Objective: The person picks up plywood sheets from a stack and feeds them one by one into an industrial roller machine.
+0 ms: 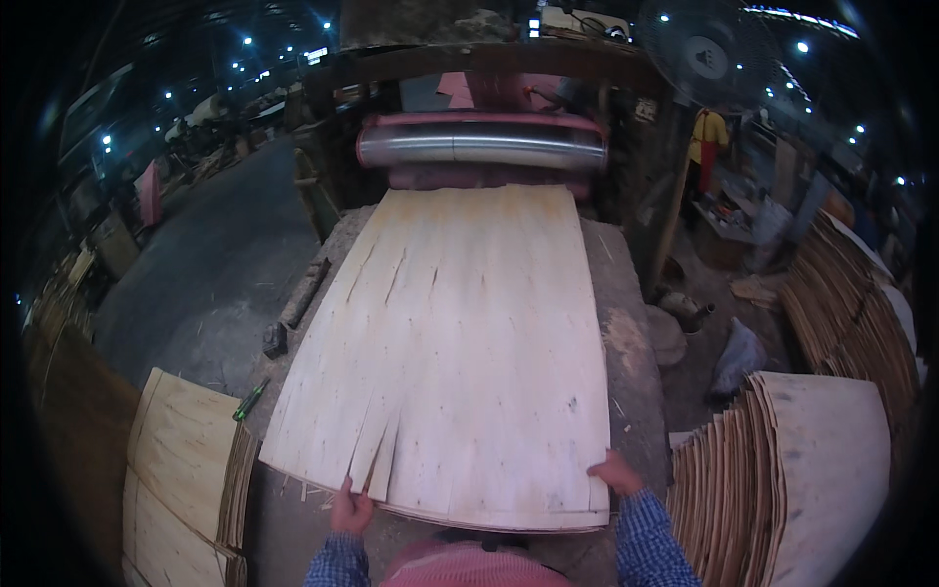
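A large pale wood veneer sheet [489, 333] lies on top of others on the feed table in front of me. Long splits run through its left part, and one narrow strip stands apart at the near edge. My left hand [350, 510] pinches that edge beside the split strip, fingers closed. At the near right corner, my right hand [619, 474] grips the sheet's side edge between thumb and fingers. The far end of the sheet lies just before a shiny metal roller [479, 147] with pink ends.
Veneer stacks stand at left [186, 460] and right [831, 470]. A green-handled tool [251, 399] lies on the left stack's edge. A fan [709, 57] hangs at upper right. Beyond the roller is a person in pink [499, 90]; another in yellow [708, 137] stands farther right.
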Demonstrator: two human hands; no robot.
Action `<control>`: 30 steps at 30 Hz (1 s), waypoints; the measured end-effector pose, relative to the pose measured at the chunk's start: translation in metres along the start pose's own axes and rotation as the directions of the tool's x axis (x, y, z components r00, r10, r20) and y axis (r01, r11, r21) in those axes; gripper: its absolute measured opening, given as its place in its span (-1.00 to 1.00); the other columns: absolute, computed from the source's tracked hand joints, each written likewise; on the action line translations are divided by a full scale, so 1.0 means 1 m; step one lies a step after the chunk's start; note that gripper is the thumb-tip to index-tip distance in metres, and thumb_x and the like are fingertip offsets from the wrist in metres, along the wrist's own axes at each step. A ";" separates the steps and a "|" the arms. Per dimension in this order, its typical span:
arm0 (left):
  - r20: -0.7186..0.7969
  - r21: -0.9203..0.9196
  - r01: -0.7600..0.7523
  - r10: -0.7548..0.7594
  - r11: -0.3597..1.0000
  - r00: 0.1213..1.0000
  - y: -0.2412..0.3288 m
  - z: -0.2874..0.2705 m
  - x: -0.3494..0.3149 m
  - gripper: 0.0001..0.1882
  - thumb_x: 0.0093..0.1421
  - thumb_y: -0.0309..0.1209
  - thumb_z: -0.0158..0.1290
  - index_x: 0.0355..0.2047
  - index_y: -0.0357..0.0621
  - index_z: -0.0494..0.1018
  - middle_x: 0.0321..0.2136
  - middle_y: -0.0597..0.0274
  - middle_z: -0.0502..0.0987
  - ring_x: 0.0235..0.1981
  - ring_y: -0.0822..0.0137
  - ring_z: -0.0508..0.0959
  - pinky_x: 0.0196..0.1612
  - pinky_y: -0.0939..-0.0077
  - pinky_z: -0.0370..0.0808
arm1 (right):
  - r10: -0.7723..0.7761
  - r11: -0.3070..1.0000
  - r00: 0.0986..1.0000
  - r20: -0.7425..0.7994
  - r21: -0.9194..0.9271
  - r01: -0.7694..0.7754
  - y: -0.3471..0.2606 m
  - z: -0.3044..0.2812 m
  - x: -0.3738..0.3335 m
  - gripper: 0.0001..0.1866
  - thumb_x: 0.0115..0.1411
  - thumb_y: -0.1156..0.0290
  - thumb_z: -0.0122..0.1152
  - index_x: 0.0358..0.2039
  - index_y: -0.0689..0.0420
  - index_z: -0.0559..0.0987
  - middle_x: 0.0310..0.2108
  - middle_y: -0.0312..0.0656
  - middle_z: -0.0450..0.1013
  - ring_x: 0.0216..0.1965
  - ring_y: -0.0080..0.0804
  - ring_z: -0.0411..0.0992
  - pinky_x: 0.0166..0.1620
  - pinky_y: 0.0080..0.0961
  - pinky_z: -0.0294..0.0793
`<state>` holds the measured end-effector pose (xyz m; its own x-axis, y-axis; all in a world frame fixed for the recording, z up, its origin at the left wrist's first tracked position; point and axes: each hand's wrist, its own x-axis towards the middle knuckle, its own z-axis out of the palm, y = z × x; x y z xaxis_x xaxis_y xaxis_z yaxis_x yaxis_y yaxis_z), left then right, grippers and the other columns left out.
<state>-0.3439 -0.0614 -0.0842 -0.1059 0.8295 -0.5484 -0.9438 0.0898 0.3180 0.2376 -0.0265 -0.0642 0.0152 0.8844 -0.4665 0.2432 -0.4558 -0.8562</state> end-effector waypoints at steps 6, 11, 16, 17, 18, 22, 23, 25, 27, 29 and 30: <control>-0.008 0.224 -0.101 0.105 0.969 0.994 -0.006 0.025 -0.006 -0.64 0.41 -0.31 -0.18 0.09 -0.29 0.31 0.02 0.01 0.47 0.06 0.10 0.48 0.10 0.19 0.50 | 0.001 0.996 1.000 -0.011 -0.091 -0.002 -0.013 -0.003 0.017 -0.49 -0.07 0.50 0.25 -0.02 0.31 0.53 -0.16 -0.06 0.56 -0.15 -0.29 0.51 -0.07 -0.37 0.46; -0.017 0.135 -0.118 0.121 0.984 0.992 -0.040 -0.006 -0.033 -0.64 0.39 -0.27 -0.13 0.06 -0.25 0.36 -0.13 0.04 0.53 -0.06 0.20 0.54 0.00 0.32 0.53 | -0.143 0.980 0.989 0.028 -0.132 0.145 0.005 -0.015 -0.009 -0.49 -0.10 0.46 0.18 -0.04 0.27 0.54 -0.20 -0.02 0.57 -0.16 -0.25 0.51 -0.07 -0.37 0.46; 0.193 0.481 -0.319 0.257 0.817 0.947 -0.004 -0.019 -0.008 -0.63 0.25 -0.38 0.02 0.00 -0.33 0.36 -0.17 -0.01 0.54 -0.09 0.15 0.55 -0.06 0.28 0.52 | -0.123 0.985 0.992 0.028 -0.121 0.125 -0.006 -0.009 -0.005 -0.49 -0.06 0.38 0.19 -0.05 0.29 0.54 -0.18 0.04 0.56 -0.14 -0.23 0.52 -0.04 -0.33 0.46; 0.273 0.675 -0.416 0.317 0.609 0.908 0.002 -0.016 -0.005 -0.63 0.21 -0.40 0.06 -0.02 -0.35 0.37 -0.20 -0.02 0.55 -0.11 0.16 0.55 -0.10 0.29 0.53 | -0.137 0.980 0.991 0.014 -0.145 0.137 -0.012 -0.002 -0.013 -0.48 -0.05 0.34 0.23 -0.04 0.31 0.53 -0.17 0.03 0.56 -0.13 -0.22 0.52 -0.03 -0.33 0.46; 0.411 0.869 -0.472 0.313 0.150 0.856 0.011 -0.017 -0.011 -0.62 0.18 -0.42 0.08 -0.03 -0.35 0.37 -0.20 -0.03 0.54 -0.12 0.15 0.55 -0.12 0.28 0.53 | -0.150 0.974 0.989 0.001 -0.170 0.148 -0.015 0.002 -0.017 -0.46 -0.03 0.31 0.27 -0.04 0.33 0.52 -0.16 0.03 0.56 -0.11 -0.20 0.52 -0.03 -0.32 0.46; -0.077 0.844 -0.149 0.392 0.515 0.917 0.023 -0.060 0.004 -0.43 0.25 0.01 -0.06 0.12 -0.13 0.33 -0.09 0.03 0.54 -0.22 0.18 0.57 -0.26 0.32 0.52 | -0.121 0.916 0.972 -0.203 -0.399 0.031 -0.003 0.016 -0.022 -0.36 0.02 0.12 0.28 0.01 0.33 0.45 -0.14 0.17 0.51 -0.06 0.04 0.48 0.03 -0.20 0.44; -0.289 0.660 -0.043 0.307 0.750 0.907 0.024 -0.065 0.006 -0.35 0.28 0.15 -0.12 0.17 -0.05 0.31 -0.05 0.05 0.54 -0.25 0.20 0.57 -0.30 0.34 0.52 | -0.108 0.898 0.968 -0.228 -0.439 -0.003 -0.013 0.018 -0.031 -0.34 0.02 0.09 0.29 0.01 0.32 0.44 -0.11 0.16 0.49 -0.04 0.04 0.46 0.03 -0.19 0.44; -0.352 0.549 -0.059 0.295 0.834 0.888 0.032 -0.067 -0.001 -0.32 0.25 0.19 -0.12 0.19 -0.02 0.30 0.03 0.04 0.48 -0.13 0.14 0.53 -0.19 0.23 0.52 | -0.083 0.856 0.955 -0.284 -0.511 -0.078 -0.032 0.022 -0.051 -0.31 0.02 0.03 0.31 0.03 0.30 0.43 -0.06 0.15 0.46 0.01 0.04 0.43 0.05 -0.17 0.42; -0.398 0.449 -0.088 0.287 0.889 0.871 0.036 -0.051 -0.015 -0.29 0.23 0.20 -0.12 0.21 -0.01 0.29 0.07 0.04 0.46 -0.07 0.11 0.51 -0.13 0.18 0.51 | -0.289 0.794 0.874 -0.391 -0.608 -0.009 -0.040 0.027 -0.068 -0.32 0.02 0.00 0.31 0.00 0.25 0.43 0.02 0.09 0.41 0.07 0.00 0.37 0.04 -0.15 0.43; -0.377 0.436 -0.148 0.330 0.888 0.865 0.043 -0.039 -0.018 -0.29 0.23 0.21 -0.12 0.21 -0.01 0.29 0.08 0.04 0.45 -0.06 0.10 0.50 -0.12 0.17 0.50 | -0.510 0.664 0.767 -0.390 -0.745 0.063 -0.047 0.032 -0.068 -0.36 0.03 -0.01 0.30 -0.03 0.22 0.43 0.07 0.04 0.35 0.12 -0.04 0.31 0.03 -0.13 0.43; -0.362 0.435 -0.178 0.352 0.883 0.863 0.046 -0.032 -0.017 -0.29 0.23 0.21 -0.12 0.21 -0.01 0.29 0.08 0.04 0.45 -0.05 0.10 0.50 -0.11 0.16 0.50 | -0.617 0.563 0.709 -0.341 -0.821 0.095 -0.049 0.033 -0.063 -0.38 0.04 0.00 0.29 -0.05 0.20 0.43 0.09 0.02 0.33 0.14 -0.07 0.28 0.02 -0.12 0.43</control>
<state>-0.3952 -0.0885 -0.0851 -0.5374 0.5478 -0.6412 -0.6783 0.1710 0.7146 0.1925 -0.0633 -0.0003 0.1919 0.9426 0.2732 0.9345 -0.0904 -0.3443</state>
